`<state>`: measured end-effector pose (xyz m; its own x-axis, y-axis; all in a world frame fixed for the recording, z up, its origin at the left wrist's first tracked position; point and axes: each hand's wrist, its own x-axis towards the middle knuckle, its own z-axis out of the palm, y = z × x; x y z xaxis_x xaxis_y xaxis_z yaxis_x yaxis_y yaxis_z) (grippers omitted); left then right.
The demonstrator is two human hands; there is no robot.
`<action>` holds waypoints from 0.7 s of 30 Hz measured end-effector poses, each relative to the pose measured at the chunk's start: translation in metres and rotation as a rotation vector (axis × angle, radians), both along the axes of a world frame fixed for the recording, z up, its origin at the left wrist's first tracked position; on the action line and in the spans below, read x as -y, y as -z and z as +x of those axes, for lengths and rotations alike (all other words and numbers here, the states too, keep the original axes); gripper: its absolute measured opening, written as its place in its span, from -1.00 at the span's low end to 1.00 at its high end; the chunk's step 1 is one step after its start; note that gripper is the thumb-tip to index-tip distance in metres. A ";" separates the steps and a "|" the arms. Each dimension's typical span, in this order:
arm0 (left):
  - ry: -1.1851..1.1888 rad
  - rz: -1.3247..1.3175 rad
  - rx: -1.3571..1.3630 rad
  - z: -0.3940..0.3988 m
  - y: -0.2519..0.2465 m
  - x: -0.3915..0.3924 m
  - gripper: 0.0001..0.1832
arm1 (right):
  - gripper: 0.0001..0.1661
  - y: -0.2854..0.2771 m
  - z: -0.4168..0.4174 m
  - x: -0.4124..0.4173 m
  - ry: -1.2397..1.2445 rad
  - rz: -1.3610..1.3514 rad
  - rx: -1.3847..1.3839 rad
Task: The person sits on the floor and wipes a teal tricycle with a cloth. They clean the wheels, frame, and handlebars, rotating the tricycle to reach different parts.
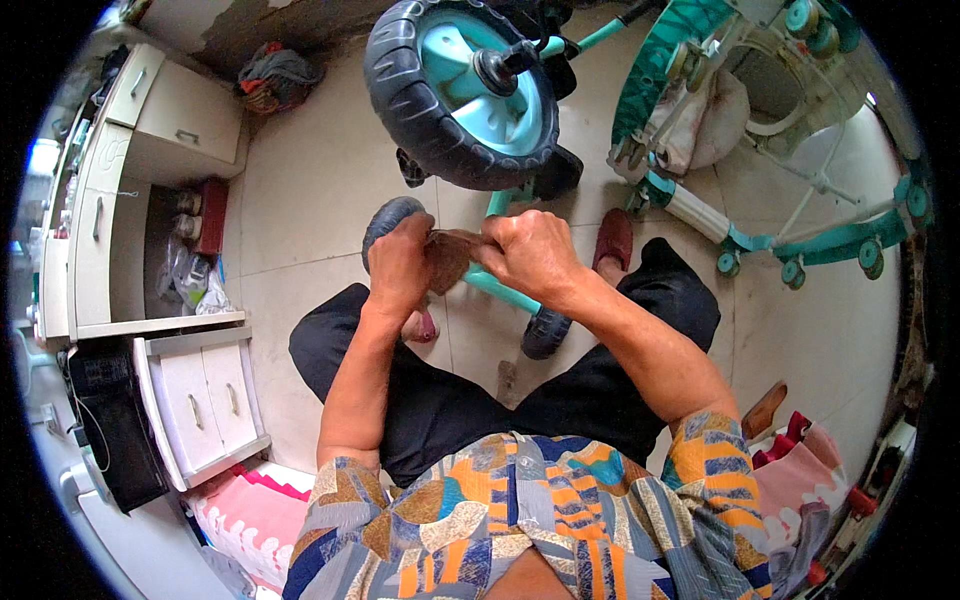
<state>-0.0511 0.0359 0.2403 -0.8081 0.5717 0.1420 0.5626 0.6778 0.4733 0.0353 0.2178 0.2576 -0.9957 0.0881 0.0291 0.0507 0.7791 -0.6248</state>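
A crumpled brown piece of cloth (pixel 448 264) is stretched between my two hands. My left hand (pixel 403 259) is closed in a fist around one end, and my right hand (pixel 531 244) pinches the other. Just beyond them is a child's tricycle with a teal frame (pixel 501 291). Its large front wheel (pixel 390 97), with a black treaded tyre, is raised toward me. One small black wheel (pixel 384 217) shows partly behind my left hand. The other small wheel (pixel 546 335) lies between my knees, below my right hand.
A green baby walker with casters (pixel 832 236) stands at the right. Along the left are a white desk (pixel 94 187) and a small white cabinet (pixel 199 405). A dark bundle (pixel 277 79) lies on the tiled floor (pixel 300 195) at the back left. Pink fabric (pixel 247 510) is beside me.
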 end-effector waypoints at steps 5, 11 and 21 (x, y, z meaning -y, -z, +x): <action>-0.139 0.523 0.332 -0.023 0.019 0.007 -0.78 | -0.84 0.001 0.004 0.002 -0.120 0.104 0.138; -0.281 1.338 1.176 -0.044 0.021 0.021 -0.63 | -0.86 0.006 0.005 -0.005 -0.074 0.171 0.072; -0.053 1.528 0.694 -0.033 -0.085 -0.065 -0.50 | -0.75 -0.023 0.001 -0.039 0.222 -0.043 -0.272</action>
